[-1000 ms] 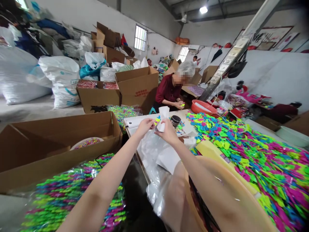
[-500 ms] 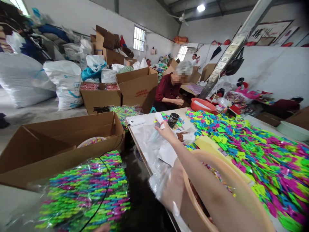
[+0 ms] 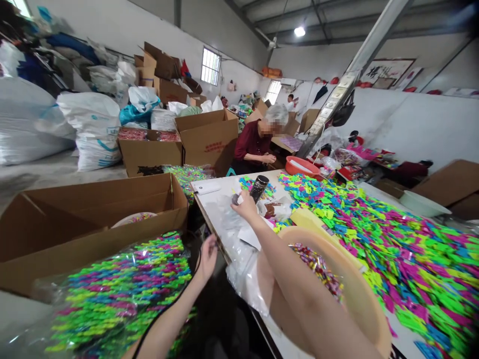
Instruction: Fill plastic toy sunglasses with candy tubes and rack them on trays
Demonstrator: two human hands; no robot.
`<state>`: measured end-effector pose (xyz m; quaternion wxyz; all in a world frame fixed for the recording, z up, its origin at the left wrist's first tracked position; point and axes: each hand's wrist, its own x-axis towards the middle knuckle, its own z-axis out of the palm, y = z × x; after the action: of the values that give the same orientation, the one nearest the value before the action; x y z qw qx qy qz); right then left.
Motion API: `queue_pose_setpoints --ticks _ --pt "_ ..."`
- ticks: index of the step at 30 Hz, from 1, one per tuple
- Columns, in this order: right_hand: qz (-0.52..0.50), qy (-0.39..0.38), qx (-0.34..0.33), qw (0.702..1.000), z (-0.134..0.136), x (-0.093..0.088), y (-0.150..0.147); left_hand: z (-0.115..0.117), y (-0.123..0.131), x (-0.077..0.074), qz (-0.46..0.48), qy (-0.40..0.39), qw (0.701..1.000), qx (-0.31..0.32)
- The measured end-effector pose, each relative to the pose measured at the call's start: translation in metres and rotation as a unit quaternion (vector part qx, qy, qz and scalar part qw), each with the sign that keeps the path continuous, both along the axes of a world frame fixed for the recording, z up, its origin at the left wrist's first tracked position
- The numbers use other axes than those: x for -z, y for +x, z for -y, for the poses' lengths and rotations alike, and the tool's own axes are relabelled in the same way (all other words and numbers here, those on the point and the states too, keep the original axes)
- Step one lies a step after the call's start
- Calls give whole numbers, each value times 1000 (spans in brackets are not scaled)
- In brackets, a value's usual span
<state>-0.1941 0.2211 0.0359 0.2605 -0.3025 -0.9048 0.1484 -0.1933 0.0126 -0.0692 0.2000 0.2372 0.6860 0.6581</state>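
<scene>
My right hand [image 3: 247, 208] reaches across the white table [image 3: 208, 198] with its fingers closed on a small white piece [image 3: 240, 199], whose kind I cannot make out. A greyish round shape shows at the fingertips, too small to name. Just beyond that hand stands a black cylindrical container [image 3: 259, 188], slightly tilted in view. Clear plastic bags [image 3: 245, 279] lie under my right forearm. My left hand [image 3: 208, 257] is raised beside the table's left edge, fingers loosely apart and somewhat blurred, with nothing visible in them. A black cable [image 3: 164, 309] runs along the left forearm.
An orange tub [image 3: 368, 304] of small colourful pieces [image 3: 318, 269] sits below my right arm. Bright plastic pieces [image 3: 396, 234] are heaped on the right. To the left are a bagged stack of colourful sticks [image 3: 123, 289] and an open carton [image 3: 93, 214]. Another person [image 3: 254, 142] sits across.
My left hand has risen into view from the bottom edge. My right hand has drawn slightly back and lower, and the long white piece it held up now shows less.
</scene>
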Motion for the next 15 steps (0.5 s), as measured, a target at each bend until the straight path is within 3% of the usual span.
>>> queue_pose_setpoints --ticks 3,5,11,15 --pt "-17 -14 14 1000 -2 5 8 -66 -43 -11 3 -10 999 -38" --pt "-28 -31 29 999 -9 6 11 -94 -61 -18 0 -5 999 -31" --pt "-50 -84 72 993 -31 9 6 -132 -74 -54 -77 81 993 45" --pt "-63 -93 115 987 -36 24 1 -148 -79 -81 -141 137 978 67"
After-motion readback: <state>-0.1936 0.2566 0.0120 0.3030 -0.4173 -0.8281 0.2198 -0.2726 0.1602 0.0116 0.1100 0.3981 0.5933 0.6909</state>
